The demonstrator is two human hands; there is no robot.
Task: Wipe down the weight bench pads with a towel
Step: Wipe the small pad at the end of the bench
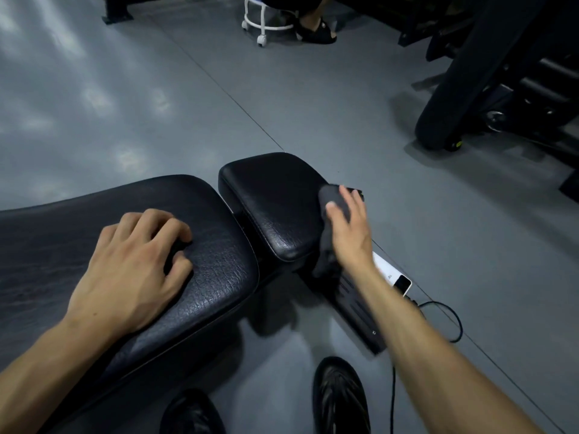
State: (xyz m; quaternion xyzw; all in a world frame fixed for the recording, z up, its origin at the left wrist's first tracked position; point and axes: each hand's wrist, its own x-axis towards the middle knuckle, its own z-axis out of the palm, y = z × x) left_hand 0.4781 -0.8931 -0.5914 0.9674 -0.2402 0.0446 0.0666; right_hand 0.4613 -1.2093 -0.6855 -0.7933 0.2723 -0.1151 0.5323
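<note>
Right hand (pixel 346 227) pinched the grey towel (pixel 332 214) against the seat pad (pixel 275 208) right edge; my left hand (pixel 134 264), fingers curled, braced on the back pad (pixel 216 277).

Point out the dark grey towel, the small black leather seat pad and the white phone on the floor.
Dark grey towel (pixel 334 195), head view: bunched top under the fingers.
Small black leather seat pad (pixel 275 202), head view: top surface.
White phone (pixel 388 272), head view: pale back.

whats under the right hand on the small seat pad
A dark grey towel is under the right hand, pressed on the right edge of the small seat pad and hanging below it. The pad's side there is covered.
</note>
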